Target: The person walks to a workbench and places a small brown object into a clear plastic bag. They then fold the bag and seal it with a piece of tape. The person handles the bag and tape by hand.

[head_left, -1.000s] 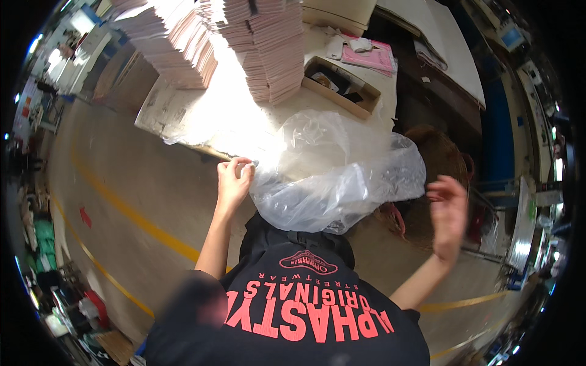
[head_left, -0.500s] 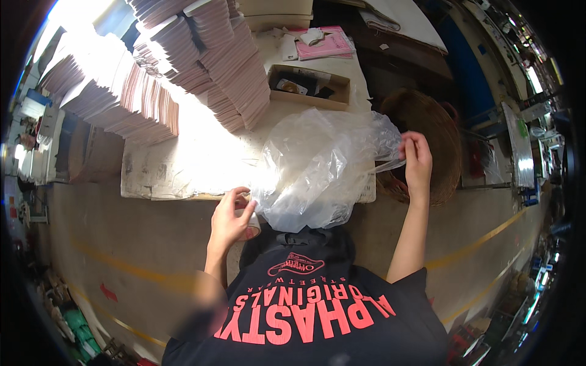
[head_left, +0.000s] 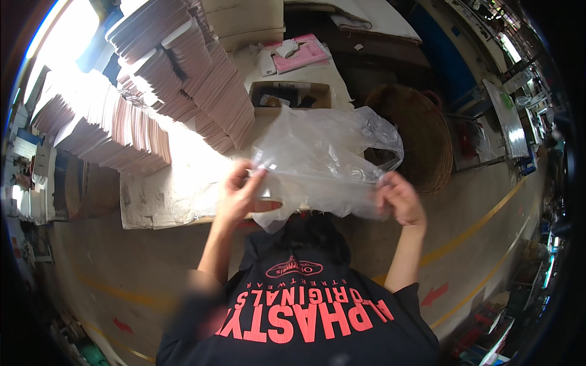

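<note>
While the left hand (head_left: 235, 194), next to a roll (head_left: 267, 206), pinches the clear bag (head_left: 311, 149), the right hand (head_left: 403, 201) pinches its right side. The bag stretches between their fingers, over the near edge of the table (head_left: 149, 207).

The person wears a black shirt (head_left: 293, 352) with short sleeves. On its front are big, fat letters (head_left: 311, 324) in bright pinkish red. Toward the shirt's bottom edge comes a row of smaller fat letters (head_left: 305, 299), then tiny thin ones (head_left: 294, 283) with wide gaps. Nearest that edge is a badge (head_left: 294, 268), a long rounded shape in red lines. The right sleeve (head_left: 410, 308) ends near the elbow. The left sleeve (head_left: 186, 320) looks blurry. The left hand (head_left: 235, 196) and right hand (head_left: 401, 199) are bare.
</note>
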`<state>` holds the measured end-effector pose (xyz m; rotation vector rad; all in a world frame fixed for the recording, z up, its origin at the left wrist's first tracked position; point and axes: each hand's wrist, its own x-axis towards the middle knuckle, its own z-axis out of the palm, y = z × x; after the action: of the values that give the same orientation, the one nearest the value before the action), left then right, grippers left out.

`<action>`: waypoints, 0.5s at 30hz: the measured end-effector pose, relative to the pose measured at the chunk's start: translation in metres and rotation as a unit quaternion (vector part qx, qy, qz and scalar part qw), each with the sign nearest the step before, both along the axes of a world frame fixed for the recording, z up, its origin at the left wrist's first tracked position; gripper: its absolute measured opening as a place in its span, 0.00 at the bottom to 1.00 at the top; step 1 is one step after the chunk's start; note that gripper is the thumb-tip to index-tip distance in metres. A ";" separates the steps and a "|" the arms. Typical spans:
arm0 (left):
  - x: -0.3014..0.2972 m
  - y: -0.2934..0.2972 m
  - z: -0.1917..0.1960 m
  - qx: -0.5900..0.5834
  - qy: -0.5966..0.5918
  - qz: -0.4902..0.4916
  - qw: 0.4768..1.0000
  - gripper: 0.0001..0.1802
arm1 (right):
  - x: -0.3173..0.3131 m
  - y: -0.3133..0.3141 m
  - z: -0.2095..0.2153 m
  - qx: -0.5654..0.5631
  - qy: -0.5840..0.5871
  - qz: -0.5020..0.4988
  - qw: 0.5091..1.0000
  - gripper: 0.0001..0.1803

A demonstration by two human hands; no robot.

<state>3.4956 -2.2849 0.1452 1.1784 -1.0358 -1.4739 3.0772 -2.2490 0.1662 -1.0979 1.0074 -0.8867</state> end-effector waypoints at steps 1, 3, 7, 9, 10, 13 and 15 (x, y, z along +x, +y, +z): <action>0.013 -0.003 0.004 -0.011 -0.015 0.060 0.998 0.16 | 0.002 -0.005 0.020 -0.092 -0.063 -0.030 0.993 0.20; 0.046 -0.001 0.012 -0.118 0.095 0.145 0.978 0.18 | 0.004 -0.017 0.054 -0.199 -0.214 -0.023 0.956 0.29; 0.114 0.026 0.019 -0.266 -0.078 0.238 0.931 0.25 | 0.033 -0.039 0.073 -0.269 -0.183 -0.046 0.945 0.30; 0.131 0.049 0.015 -0.249 -0.091 0.268 0.926 0.26 | 0.057 -0.045 0.068 -0.237 -0.049 0.063 0.968 0.28; 0.134 0.061 0.013 -0.226 -0.044 0.277 0.933 0.26 | 0.072 -0.047 0.065 -0.238 -0.026 0.145 0.960 0.31; 0.133 0.094 0.008 -0.152 0.151 0.261 0.941 0.27 | 0.130 -0.035 0.050 -0.251 0.436 0.201 0.840 0.46; 0.133 0.107 0.011 -0.132 0.193 0.255 0.938 0.28 | 0.148 -0.055 0.053 -0.296 0.609 0.143 0.722 0.49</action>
<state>3.6283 -2.1780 0.1558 0.8339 -0.5755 -1.0546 3.2252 -2.3038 0.2197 -2.4710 1.5555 -0.0764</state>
